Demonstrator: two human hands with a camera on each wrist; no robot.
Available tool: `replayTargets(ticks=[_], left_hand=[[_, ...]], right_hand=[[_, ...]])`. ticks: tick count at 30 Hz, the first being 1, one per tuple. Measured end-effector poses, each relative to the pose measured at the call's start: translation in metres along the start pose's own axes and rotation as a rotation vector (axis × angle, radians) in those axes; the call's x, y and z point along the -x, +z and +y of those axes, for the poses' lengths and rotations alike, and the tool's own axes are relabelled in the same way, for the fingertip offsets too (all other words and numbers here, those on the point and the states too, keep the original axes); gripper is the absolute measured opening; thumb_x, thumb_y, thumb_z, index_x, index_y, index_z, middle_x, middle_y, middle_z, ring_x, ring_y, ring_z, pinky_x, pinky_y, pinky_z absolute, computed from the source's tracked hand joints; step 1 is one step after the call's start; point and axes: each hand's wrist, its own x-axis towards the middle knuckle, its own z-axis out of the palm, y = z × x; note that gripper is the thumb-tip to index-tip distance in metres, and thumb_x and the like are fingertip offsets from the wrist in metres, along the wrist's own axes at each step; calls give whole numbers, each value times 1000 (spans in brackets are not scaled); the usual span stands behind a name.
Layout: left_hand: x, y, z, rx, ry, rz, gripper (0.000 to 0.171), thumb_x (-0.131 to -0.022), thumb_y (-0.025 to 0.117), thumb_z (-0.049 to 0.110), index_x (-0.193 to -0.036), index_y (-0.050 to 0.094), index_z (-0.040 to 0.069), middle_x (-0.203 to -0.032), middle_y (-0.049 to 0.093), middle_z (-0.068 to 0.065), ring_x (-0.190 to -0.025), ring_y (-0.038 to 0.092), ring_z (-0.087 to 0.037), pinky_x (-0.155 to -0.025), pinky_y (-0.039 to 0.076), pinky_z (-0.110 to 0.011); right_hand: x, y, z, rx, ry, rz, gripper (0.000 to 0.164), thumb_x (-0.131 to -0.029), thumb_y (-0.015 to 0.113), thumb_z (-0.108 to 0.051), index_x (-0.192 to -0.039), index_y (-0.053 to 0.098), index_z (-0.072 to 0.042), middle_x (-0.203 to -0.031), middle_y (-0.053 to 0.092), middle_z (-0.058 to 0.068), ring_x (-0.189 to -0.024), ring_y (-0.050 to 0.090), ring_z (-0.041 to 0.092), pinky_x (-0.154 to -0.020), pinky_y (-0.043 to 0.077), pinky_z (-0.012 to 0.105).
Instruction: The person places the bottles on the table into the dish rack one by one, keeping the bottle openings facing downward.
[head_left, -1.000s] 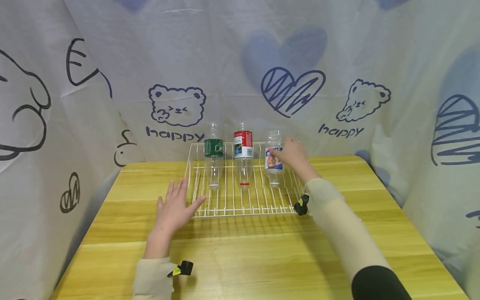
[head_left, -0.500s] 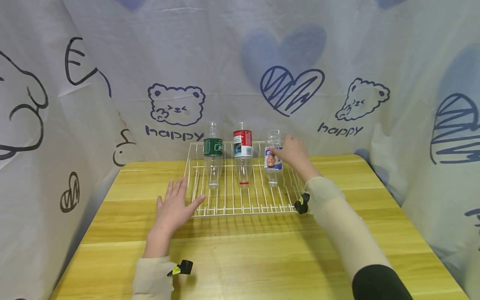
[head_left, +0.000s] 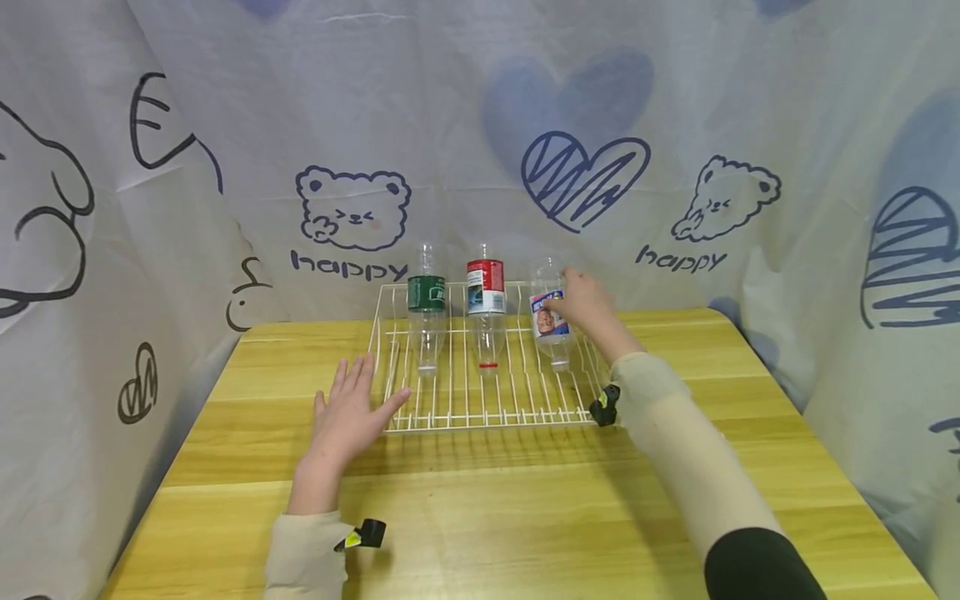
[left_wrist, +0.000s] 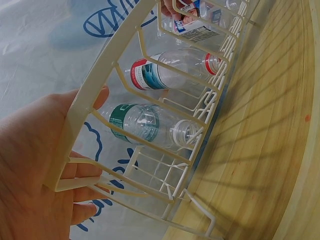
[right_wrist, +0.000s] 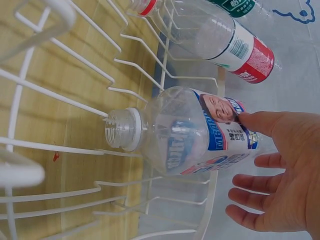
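A white wire rack (head_left: 487, 427) stands on the table, with three clear plastic bottles upside down in it. My left hand (head_left: 347, 421) lies spread at the rack's front left corner, fingers straight, thumb over the rim. At the right, my right hand (head_left: 589, 302) touches the bottle with a blue-and-white label (head_left: 551, 321), thumb on the label. In the right wrist view its other fingers lie relaxed beside the bottle's base, and the open neck points down among the wires. The green-labelled bottle (head_left: 427, 293) and the red-and-white-labelled bottle (head_left: 486, 286) lean in the rack to the left.
The wooden table (head_left: 480, 525) reaches forward of the rack and to both sides. A light curtain (head_left: 450, 125) with drawn bears and hearts hangs close behind it. A small red speck (right_wrist: 56, 156) lies on the wood below the wires.
The blue-and-white-labelled bottle has turned slightly and tilted, its neck shifting to the right. My right thumb has moved a little on its label. The left hand and the other bottles stay in place.
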Motion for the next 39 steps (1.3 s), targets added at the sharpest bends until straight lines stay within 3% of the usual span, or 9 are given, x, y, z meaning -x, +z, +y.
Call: replayTargets(ticks=[8, 19, 39], left_hand=[[-1, 0, 0, 2, 1, -3, 98, -88, 29, 79, -158, 1, 17, -165, 3, -12, -152, -9, -36, -114, -8, -71], [0, -1, 1, 5, -5, -6, 94, -92, 34, 73, -158, 0, 16, -165, 3, -12, -152, -10, -36, -113, -8, -72], [-1, 0, -1, -1, -3, 3, 94, -91, 35, 74, -158, 3, 16, -165, 5, -13, -152, -7, -37, -113, -6, -73]], right_hand=[[3, 0, -2, 27, 9, -6, 67, -89, 66, -46, -129, 47, 4, -122, 58, 24, -110, 58, 39, -93, 53, 50], [1, 2, 0, 27, 3, 0, 59, -90, 66, -44, -124, 50, 2, -116, 61, 22, -106, 59, 37, -91, 53, 49], [5, 1, -3, -8, -4, 4, 63, -91, 65, -41, -131, 46, 3, -125, 58, 25, -114, 57, 40, -97, 51, 51]])
